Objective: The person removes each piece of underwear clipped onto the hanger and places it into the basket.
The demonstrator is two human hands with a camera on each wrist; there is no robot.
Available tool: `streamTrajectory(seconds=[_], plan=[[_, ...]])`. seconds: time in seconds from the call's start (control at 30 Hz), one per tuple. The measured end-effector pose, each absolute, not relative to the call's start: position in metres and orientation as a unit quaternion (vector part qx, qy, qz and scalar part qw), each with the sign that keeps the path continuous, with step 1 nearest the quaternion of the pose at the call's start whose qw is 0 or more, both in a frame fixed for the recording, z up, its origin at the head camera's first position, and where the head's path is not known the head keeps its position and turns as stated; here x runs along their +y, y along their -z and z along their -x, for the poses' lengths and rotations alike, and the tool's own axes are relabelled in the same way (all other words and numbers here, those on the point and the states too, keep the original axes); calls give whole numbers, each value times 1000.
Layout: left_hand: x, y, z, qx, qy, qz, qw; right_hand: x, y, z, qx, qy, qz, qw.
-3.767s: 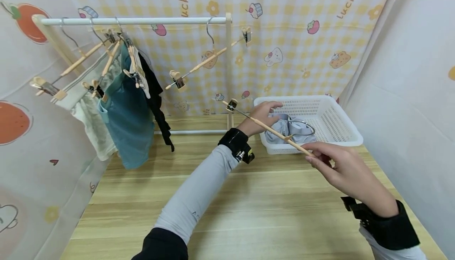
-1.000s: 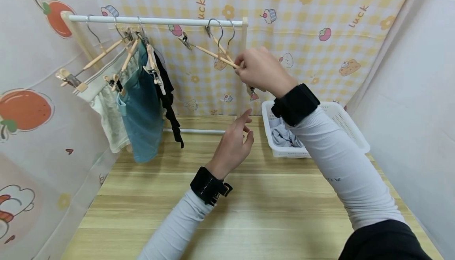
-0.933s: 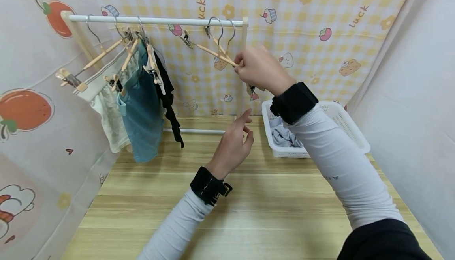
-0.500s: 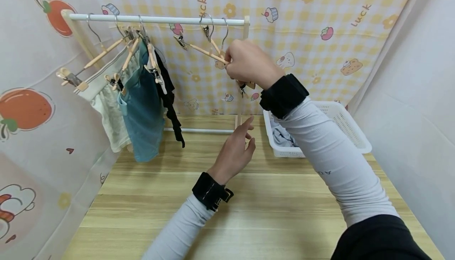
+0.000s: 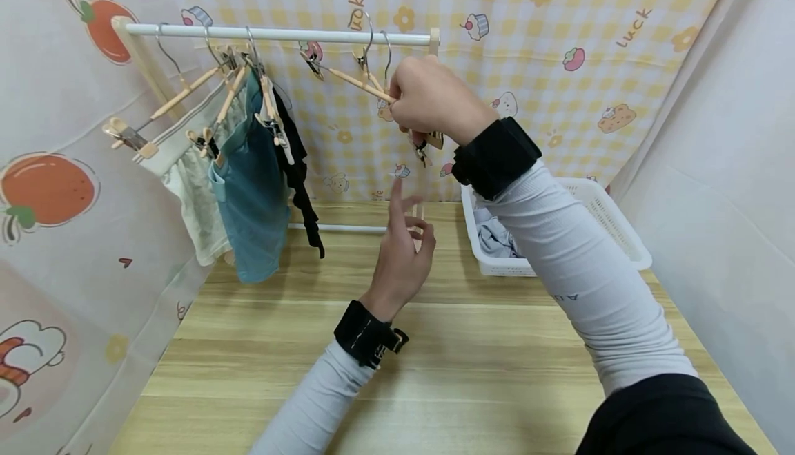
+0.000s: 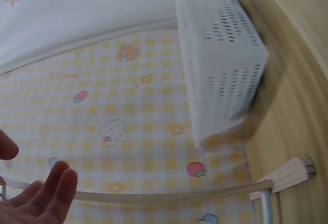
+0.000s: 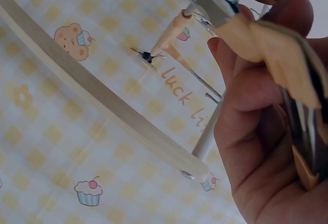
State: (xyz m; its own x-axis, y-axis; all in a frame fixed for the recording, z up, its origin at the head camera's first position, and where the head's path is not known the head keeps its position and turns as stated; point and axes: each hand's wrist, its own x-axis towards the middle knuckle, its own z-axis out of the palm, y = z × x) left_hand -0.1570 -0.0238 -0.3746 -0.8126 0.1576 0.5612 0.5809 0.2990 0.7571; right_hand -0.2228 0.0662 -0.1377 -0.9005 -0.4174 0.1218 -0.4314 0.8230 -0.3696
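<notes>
My right hand [image 5: 406,99] is raised near the right end of the white rail [image 5: 261,32] and grips an empty wooden clip hanger [image 5: 348,80] by its bar. The right wrist view shows that hand [image 7: 256,131] curled round one of the hanger's clips [image 7: 277,39]. Two metal hooks [image 5: 370,27] sit at the rail just above the hand. My left hand [image 5: 405,237] hovers lower over the table with its fingers spread upward and holds nothing. In the left wrist view only its fingertips [image 6: 51,193] show.
Several hangers with a pale garment [image 5: 186,186], teal shorts [image 5: 251,192] and a black item [image 5: 298,172] crowd the rail's left half. A white basket [image 5: 621,237] with grey cloth [image 5: 493,237] stands at the right on the wooden table [image 5: 435,372]. Curtains close in all sides.
My right hand carried the hanger from over the basket up to the rail, then shifted it slightly left and up. The left hand left the basket and now lifts its fingers.
</notes>
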Motion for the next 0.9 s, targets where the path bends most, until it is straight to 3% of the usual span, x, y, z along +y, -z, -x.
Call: streamTrajectory(seconds=[0.13, 0.33, 0.9], plan=[[-22, 357, 159, -754, 557, 259, 231, 67, 135, 221, -954, -197, -226, 10], [-18, 340, 164, -784, 504, 287, 220, 67, 131, 218, -955, -192, -226, 10], [-13, 342, 159, -806, 422, 343, 232, 38, 146, 227, -961, -174, -214, 33]])
